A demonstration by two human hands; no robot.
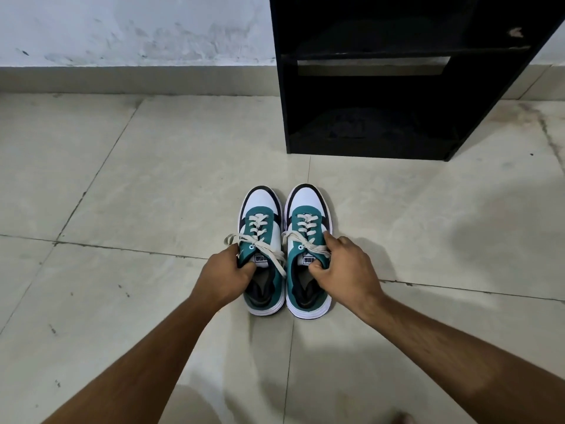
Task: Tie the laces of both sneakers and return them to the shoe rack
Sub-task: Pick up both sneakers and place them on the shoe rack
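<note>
Sneakers, two of them, side by side on the tiled floor, heels toward us, toes pointing at the shoe rack. Nearest us we see both bare forearms reaching forward and down. Left hand grips the left sneaker at the collar on its outer side: thumb tucked inside the opening beside the tongue, fingers curled round the outside wall, clamped on the shoe. Right hand does the same on the right sneaker: fingers curled into the opening by the tongue, one finger lying along the outer edge near the eyelets, closed tight on the upper. Both shoes are teal, white and dark navy with white soles, touching or almost touching along their inner sides. Soles look flat on the floor, though we cannot tell for sure whether they are lifted a little.

Laces are off-white and flat; each shoe shows a bow knot at the top of the lacing, with loops and loose ends draped over the sides. Right shoe's bow is partly under the right hand, so its shape is not clear to us.

Further on, the black rack stands against the wall, well apart from the toes, open-fronted, with one shelf board and a dark lower compartment.
</note>
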